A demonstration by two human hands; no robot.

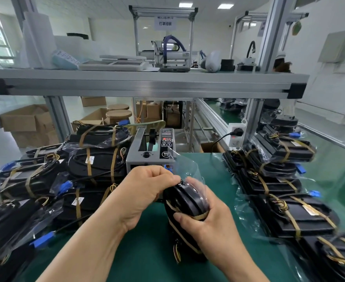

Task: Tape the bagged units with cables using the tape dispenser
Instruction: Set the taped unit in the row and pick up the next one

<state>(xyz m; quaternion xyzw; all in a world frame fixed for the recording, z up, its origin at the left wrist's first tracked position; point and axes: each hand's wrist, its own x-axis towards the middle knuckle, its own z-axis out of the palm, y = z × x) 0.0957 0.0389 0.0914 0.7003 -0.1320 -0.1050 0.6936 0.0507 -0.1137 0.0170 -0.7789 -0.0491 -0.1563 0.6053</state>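
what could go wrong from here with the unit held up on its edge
1. The bagged unit stands on edge, held only by the left hand and right hand; it might slip in the smooth bag.
2. The loose bag flap sticks up near the tape dispenser and could get taped crooked.
3. The coloured wires under the unit could get pinched against the green mat.
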